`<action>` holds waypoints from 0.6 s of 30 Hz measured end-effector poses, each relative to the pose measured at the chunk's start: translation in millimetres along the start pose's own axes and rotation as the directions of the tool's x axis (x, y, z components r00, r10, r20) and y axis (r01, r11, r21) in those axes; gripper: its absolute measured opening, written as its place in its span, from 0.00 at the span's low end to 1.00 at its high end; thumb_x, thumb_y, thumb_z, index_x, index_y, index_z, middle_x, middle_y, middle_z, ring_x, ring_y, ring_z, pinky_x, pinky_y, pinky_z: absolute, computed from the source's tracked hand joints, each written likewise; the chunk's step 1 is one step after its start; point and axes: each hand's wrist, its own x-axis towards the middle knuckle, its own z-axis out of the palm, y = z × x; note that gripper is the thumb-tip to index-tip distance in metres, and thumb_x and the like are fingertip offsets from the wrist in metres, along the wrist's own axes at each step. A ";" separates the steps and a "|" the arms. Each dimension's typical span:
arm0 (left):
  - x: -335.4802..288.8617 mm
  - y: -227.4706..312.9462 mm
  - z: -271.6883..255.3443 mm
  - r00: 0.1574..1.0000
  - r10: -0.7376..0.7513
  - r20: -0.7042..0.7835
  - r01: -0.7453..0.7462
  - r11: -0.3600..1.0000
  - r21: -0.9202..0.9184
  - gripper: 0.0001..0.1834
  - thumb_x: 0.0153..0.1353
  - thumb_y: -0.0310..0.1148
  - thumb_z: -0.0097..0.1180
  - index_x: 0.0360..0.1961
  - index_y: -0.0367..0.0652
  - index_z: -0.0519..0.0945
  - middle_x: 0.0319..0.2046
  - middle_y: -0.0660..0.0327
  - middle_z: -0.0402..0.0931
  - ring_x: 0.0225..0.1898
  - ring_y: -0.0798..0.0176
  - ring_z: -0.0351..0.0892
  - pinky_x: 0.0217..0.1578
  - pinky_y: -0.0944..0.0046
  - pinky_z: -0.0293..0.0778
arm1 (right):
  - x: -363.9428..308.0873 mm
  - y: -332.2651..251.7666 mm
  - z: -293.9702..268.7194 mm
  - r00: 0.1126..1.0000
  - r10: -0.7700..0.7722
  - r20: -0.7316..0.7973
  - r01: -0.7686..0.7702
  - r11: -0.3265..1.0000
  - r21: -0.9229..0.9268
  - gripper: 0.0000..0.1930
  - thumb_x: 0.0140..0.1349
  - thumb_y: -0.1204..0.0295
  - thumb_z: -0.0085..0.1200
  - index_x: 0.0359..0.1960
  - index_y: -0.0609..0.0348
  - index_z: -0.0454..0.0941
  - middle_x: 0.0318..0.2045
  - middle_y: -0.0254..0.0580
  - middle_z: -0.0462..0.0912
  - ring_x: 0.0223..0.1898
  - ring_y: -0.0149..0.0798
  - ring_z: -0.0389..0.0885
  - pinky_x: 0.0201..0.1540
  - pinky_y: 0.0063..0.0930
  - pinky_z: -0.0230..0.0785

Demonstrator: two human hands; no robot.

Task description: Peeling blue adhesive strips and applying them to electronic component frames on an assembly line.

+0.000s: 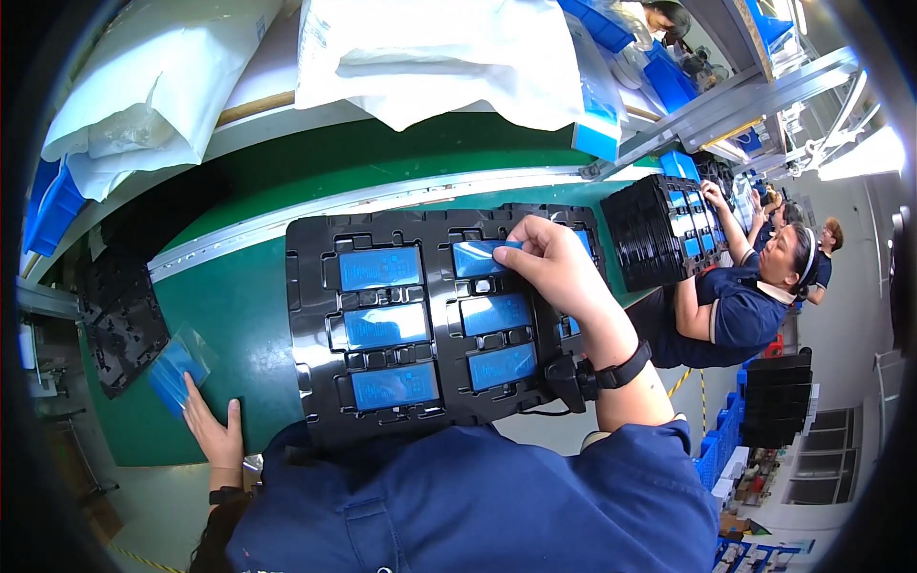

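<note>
Lengthwise left-to-right, the blue block [476,260] is touched at its right end by the right hand [554,258], grip unclear; the left hand [218,432] is spread.

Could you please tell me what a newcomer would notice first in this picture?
Probably the large black tray in the middle, with its bright blue pieces; the right hand touches one near the tray's far edge. Next, two big white bags stand out along the top. At the left, the left hand rests by a clear, bluish film on the green table.
</note>
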 end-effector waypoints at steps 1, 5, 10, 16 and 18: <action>0.0 0.5 -0.4 1.000 -0.006 0.007 0.006 1.000 -0.009 0.43 0.54 0.44 0.54 0.66 0.39 0.49 0.59 0.44 0.59 0.60 0.42 0.57 0.62 0.47 0.45 | -0.2 -0.3 0.2 1.000 0.003 -0.001 -0.003 1.000 -0.003 0.11 0.52 0.67 0.59 0.27 0.63 0.75 0.16 0.34 0.70 0.20 0.28 0.67 0.24 0.25 0.60; -0.3 -0.2 -0.4 0.999 -0.020 0.027 0.020 1.000 -0.005 0.43 0.54 0.44 0.54 0.66 0.40 0.49 0.59 0.45 0.58 0.60 0.42 0.57 0.62 0.47 0.45 | -1.1 -2.1 0.3 1.000 0.004 -0.004 -0.004 1.000 -0.016 0.11 0.52 0.67 0.59 0.27 0.63 0.74 0.15 0.35 0.70 0.20 0.29 0.68 0.24 0.25 0.60; 0.0 1.6 -1.1 1.000 -0.003 0.020 0.003 1.000 -0.008 0.43 0.55 0.45 0.54 0.66 0.40 0.49 0.59 0.45 0.58 0.60 0.43 0.57 0.63 0.47 0.44 | -1.1 -1.0 3.7 0.999 -0.016 -0.036 0.013 0.996 -0.093 0.12 0.50 0.67 0.60 0.28 0.63 0.75 0.16 0.39 0.71 0.20 0.36 0.71 0.25 0.29 0.63; -1.2 4.2 -5.4 1.000 -0.006 0.015 0.006 1.000 -0.007 0.42 0.55 0.45 0.53 0.66 0.40 0.49 0.59 0.45 0.58 0.60 0.43 0.57 0.63 0.47 0.44 | -1.6 -7.5 7.8 0.990 -0.085 -0.110 0.059 0.973 -0.225 0.12 0.48 0.67 0.61 0.27 0.61 0.74 0.15 0.36 0.69 0.19 0.31 0.67 0.24 0.26 0.61; 0.6 3.9 -2.3 0.999 -0.012 0.033 0.012 1.000 -0.010 0.42 0.56 0.45 0.53 0.66 0.40 0.49 0.60 0.45 0.57 0.60 0.43 0.57 0.63 0.47 0.44 | -0.5 -5.8 8.9 0.989 -0.085 -0.118 0.056 0.972 -0.230 0.12 0.48 0.67 0.62 0.27 0.61 0.74 0.15 0.37 0.69 0.19 0.33 0.68 0.24 0.27 0.61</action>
